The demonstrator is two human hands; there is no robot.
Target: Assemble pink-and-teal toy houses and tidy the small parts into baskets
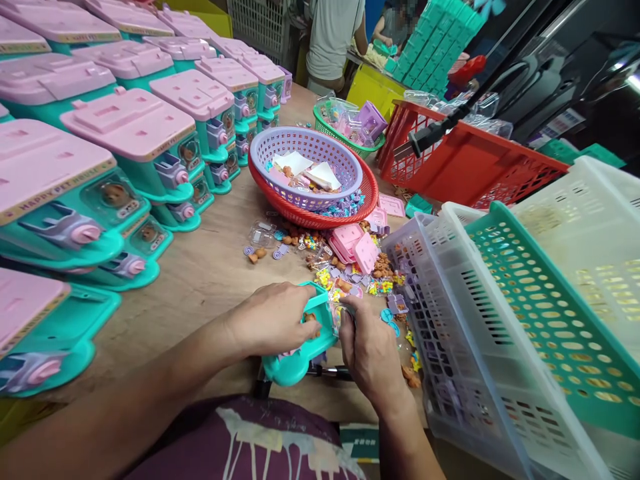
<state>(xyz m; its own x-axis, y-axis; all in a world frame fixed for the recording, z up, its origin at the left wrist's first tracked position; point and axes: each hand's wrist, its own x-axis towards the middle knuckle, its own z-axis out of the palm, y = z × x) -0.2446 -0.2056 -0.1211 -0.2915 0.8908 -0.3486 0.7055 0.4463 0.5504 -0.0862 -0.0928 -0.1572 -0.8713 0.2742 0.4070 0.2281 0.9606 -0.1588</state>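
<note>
A teal plastic toy-house body (296, 363), uncovered at the top, is tilted at the front edge of the table just before me. My left hand (273, 320) is closed on it from the left, fingers bent over its side and partly hidden. A small brown figure (313, 325) shows inside it. My right hand (373, 347) is at the case's right side, index finger and thumb bent toward each other; whatever lies between them is hard to make out. Right past these fingers lie small yellow packets (324, 277), brown figures (384, 265) and pink lids (347, 241).
Stacked finished-looking toy houses with pink lids (130, 123) fill the left. A purple basket (306, 143) sits in a red basket (367, 193) farther back. Nested crates (430, 320) stand at the right, a red crate (465, 160) behind. Another person (333, 40) stands beyond.
</note>
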